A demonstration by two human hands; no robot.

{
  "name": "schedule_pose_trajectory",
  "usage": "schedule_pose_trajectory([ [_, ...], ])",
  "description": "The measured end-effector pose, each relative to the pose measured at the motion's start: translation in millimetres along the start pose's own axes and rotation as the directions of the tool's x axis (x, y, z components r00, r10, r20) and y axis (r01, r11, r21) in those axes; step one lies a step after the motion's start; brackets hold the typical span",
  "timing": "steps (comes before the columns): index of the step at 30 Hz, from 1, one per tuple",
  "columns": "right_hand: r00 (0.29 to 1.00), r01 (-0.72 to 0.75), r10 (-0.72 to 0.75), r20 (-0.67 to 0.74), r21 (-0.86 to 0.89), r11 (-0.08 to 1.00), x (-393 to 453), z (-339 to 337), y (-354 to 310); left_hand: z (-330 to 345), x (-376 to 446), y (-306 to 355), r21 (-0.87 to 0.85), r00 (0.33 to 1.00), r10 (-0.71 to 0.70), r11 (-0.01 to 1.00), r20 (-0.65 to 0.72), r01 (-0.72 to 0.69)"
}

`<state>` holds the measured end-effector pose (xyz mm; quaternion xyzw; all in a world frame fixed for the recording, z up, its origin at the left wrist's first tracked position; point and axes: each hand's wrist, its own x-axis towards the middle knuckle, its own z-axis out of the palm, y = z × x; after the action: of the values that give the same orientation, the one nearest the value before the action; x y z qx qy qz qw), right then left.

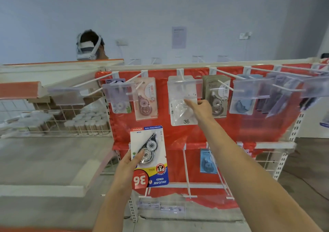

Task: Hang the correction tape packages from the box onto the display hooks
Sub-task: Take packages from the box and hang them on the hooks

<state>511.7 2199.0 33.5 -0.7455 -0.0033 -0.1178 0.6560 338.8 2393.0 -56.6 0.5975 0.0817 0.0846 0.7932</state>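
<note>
Soft, even, cool daylight fills the scene, with only faint shadows. The wide lens bows the top rail (195, 65) and stretches things toward the edges. The clear price-tag holders (249, 89) on the right smear with blur, and the far wall (160, 9) is soft. The red backing sheet (222, 125) shows mild sheen.

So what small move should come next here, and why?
Probably turn the package in the left hand upright: its print reads upside down, so its hanging end likely points down. The right hand already touches the hung package on the middle hook.
</note>
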Motion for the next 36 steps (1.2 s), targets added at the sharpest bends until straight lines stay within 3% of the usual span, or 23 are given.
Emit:
schedule_pose_trajectory([
  [5, 1.0, 0.031, -0.031, 0.005, -0.083, 0.996, 32, 8, 3, 1, 2, -2, 0.0, 1.0, 0.0, 1.0, -0.021, 0.0],
  [14, 0.97, -0.017, 0.097, 0.222, -0.337, 0.941, 19, 3, 54, 6, 12, -14, 0.056, 0.999, -0.05, 0.997, 0.011, 0.05],
  [16, 0.909, -0.059, 0.179, 0.376, -0.309, 0.949, -7, -1, 52, 7, 14, -19, 0.059, 0.997, -0.079, 0.995, 0.02, 0.078],
  [18, 0.777, -0.096, 0.239, 0.582, -0.266, 0.959, -32, -4, 40, 10, 13, -22, 0.077, 0.993, -0.105, 0.992, 0.047, 0.101],
  [21, 0.642, -0.01, 0.216, 0.735, -0.273, 0.962, -54, 1, 25, 16, 10, -25, 0.111, 0.989, -0.119, 0.988, 0.092, 0.109],
  [25, 0.691, 0.17, 0.13, 0.711, -0.335, 0.927, -69, 11, 20, 16, 8, -24, 0.134, 0.98, -0.133, 0.984, 0.146, 0.113],
  [28, 0.743, 0.162, 0.1, 0.661, -0.323, 0.932, -75, 12, 22, 10, 4, -22, 0.154, 0.974, -0.149, 0.981, 0.171, 0.123],
  [31, 0.805, 0.065, 0.065, 0.59, -0.196, 0.979, -78, 11, 26, -3, 2, -20, 0.21, 0.971, -0.118, 0.975, 0.208, 0.073],
  [36, 0.875, -0.222, 0.125, 0.468, 0.159, 0.962, -82, 6, 35, -18, 0, -17, 0.012, 0.981, -0.047, 0.999, 0.189, 0.045],
])
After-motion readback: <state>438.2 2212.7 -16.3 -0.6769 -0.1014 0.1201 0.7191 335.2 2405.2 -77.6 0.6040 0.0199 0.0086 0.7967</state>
